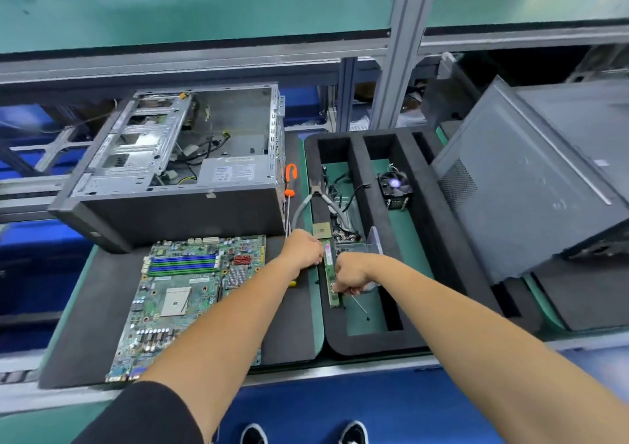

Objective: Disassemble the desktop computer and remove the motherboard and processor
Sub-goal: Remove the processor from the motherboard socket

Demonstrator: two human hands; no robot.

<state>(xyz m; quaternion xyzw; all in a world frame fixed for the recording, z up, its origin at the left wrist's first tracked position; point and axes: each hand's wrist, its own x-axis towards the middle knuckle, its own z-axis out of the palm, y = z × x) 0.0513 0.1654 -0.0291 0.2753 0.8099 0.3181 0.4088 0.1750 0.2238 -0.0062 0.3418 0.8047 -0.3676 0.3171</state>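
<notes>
Two hands are stretched out over the bench [340,370] at the seam between a black foam mat [102,294] and a black foam tray [360,345] with long compartments. The left hand [301,249] is held with its fingers curled down at the upper end of a green memory module [331,280], which lies lengthwise on the left rim of the tray; whether the module is actually pinched there cannot be told. The right hand [350,273] is closed at the lower part of the same module, its fingertips against the board's right edge, with a thin metal shaft [359,304] sticking out below it. The motherboard [190,294] is laid flat on the mat, just left of the left forearm, its blue memory slots toward the far side and its bare white socket near the middle. A small square processor [322,230] is seen just beyond the left hand, on the tray rim. The opened computer case [190,171] lies on its side behind the motherboard. An orange-handled screwdriver [290,185] and grey-handled pliers [318,195] lie between case and tray. A cooler fan [394,186] sits in the tray's second compartment.
</notes>
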